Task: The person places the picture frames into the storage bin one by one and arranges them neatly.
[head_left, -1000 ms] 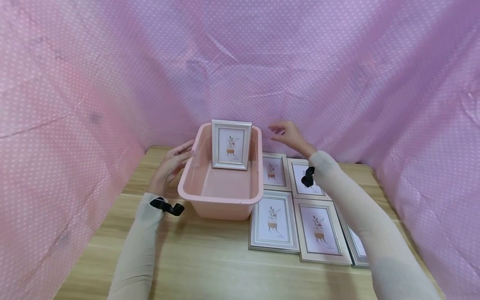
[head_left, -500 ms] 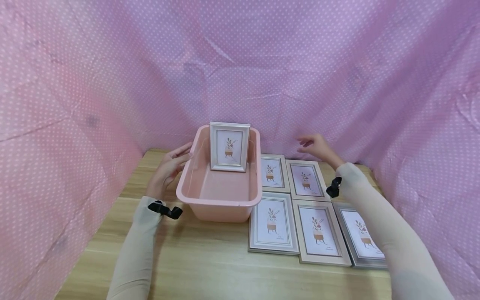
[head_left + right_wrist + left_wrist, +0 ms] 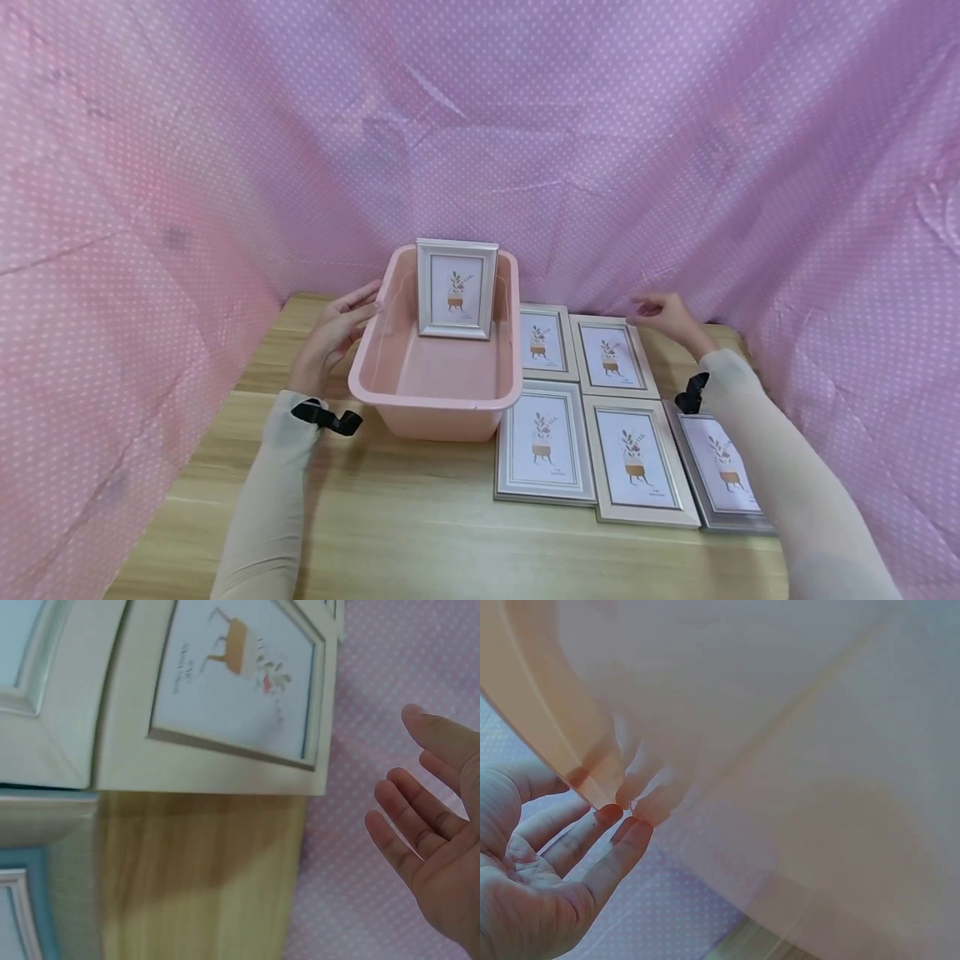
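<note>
My left hand [image 3: 330, 337] rests against the left side of a pink plastic tub [image 3: 435, 402], its extended fingertips touching the wall by the rim, as the left wrist view shows. Inside the tub a silver-white photo frame [image 3: 457, 333] leans upright on the far wall, its top above the rim. My right hand [image 3: 671, 321] hovers at the back right with loosely bent fingers and holds nothing. Nearest to it lies a cream photo frame [image 3: 648, 385] with a potted-plant print; in the right wrist view the palm [image 3: 450, 877] faces that frame's end.
Several more framed prints lie flat right of the tub: a cream one [image 3: 570, 354] at the back, a white one [image 3: 507, 475] and a cream one [image 3: 652, 517] in front, and a dark grey one [image 3: 690, 483] partly under my right forearm. Pink dotted cloth [image 3: 480, 150] hangs around the wooden table [image 3: 420, 533].
My right hand has moved right and down, from beside the tub's far corner to beyond the back-right frame. The left hand stays at the tub, and the frames stay put.
</note>
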A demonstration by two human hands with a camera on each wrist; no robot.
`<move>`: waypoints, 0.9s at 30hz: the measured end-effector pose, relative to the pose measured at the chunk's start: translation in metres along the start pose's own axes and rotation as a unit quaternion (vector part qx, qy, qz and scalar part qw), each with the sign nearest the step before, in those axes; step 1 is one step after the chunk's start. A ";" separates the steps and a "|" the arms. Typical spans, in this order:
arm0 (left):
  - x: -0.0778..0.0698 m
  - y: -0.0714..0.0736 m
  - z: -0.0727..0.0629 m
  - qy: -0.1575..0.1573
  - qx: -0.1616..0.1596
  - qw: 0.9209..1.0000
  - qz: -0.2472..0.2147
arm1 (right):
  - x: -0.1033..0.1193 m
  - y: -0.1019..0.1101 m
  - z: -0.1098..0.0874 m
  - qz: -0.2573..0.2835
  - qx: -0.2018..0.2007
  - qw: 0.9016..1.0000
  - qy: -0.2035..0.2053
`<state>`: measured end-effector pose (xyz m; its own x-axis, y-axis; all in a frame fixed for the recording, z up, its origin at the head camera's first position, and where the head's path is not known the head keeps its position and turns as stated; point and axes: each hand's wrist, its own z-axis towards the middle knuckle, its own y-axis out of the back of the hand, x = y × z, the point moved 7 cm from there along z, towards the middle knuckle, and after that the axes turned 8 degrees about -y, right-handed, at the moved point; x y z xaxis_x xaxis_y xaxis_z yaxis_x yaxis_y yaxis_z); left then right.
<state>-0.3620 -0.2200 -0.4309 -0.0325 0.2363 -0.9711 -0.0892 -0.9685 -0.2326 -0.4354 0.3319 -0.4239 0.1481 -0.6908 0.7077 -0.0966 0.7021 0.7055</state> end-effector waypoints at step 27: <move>-0.001 0.000 0.002 -0.005 0.000 1.000 -0.010 | -0.091 -0.031 0.001 0.015 0.011 0.991 -0.134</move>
<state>-0.3640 -0.2201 -0.4302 -0.0401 0.2562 -0.9658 -0.0900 -0.9636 -0.2519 -0.4473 0.3726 -0.5102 -0.1211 -0.6928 0.7109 -0.1188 0.7211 0.6825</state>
